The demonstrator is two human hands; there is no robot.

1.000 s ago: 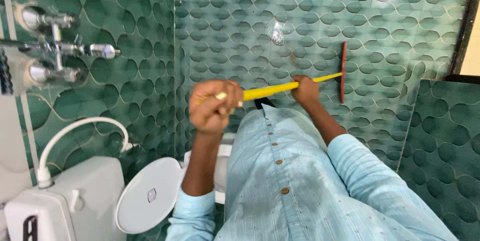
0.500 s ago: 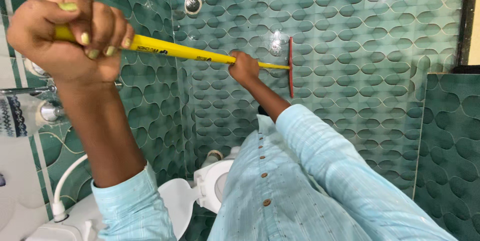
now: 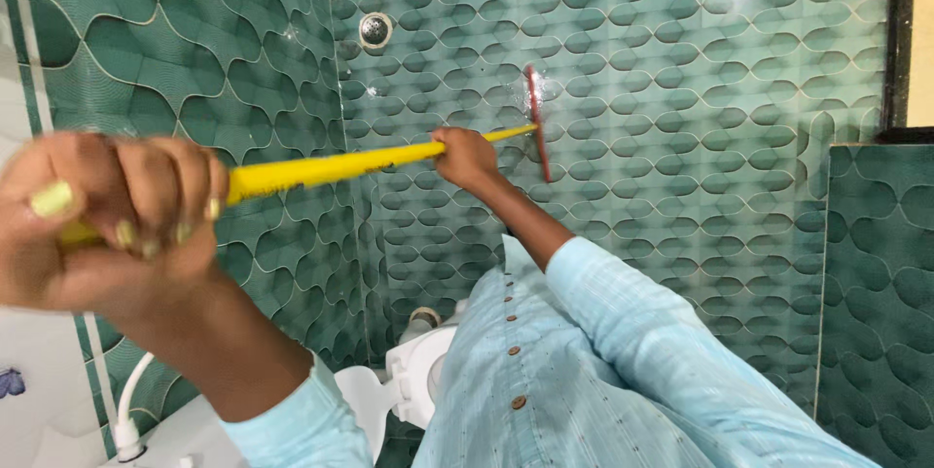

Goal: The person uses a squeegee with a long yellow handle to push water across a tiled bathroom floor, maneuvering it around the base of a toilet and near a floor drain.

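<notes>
- Left hand (image 3: pixel 102 225): big + blurred at left of frame, fist wrapped tight round near end of yellow handle (image 3: pixel 321 168); nails painted yellow-green.
- Right hand (image 3: pixel 465 157): centre of frame, fingers curled closed round the handle further along, just short of the head.
- Handle runs from left-centre up toward centre-right, slight upward tilt; black marks on it, too blurred to make out.
- Red wiper head (image 3: pixel 537 123): thin strip, near upright w/ slight lean, at far end of handle, upper centre of frame. Looks pressed on the green tiled wall (image 3: pixel 700 89), but exact contact hard to tell.
- Shiny wet-looking patch on tiles right by top of the head.
- Round metal fitting (image 3: pixel 375 29) on wall, upper left of centre, well apart from head.
- Wall corner runs down just left of that fitting; side wall w/ larger wave tiles fills upper left.
- Light blue buttoned shirt (image 3: pixel 584 361) fills bottom centre to bottom right; both sleeves in view.
- White toilet (image 3: pixel 413 376) peeks out bottom centre, under left forearm.
- White hose (image 3: pixel 126 400) bottom left, beside pale tile strip.
- Dark frame edge (image 3: pixel 897 35) at far right, upper part.
</notes>
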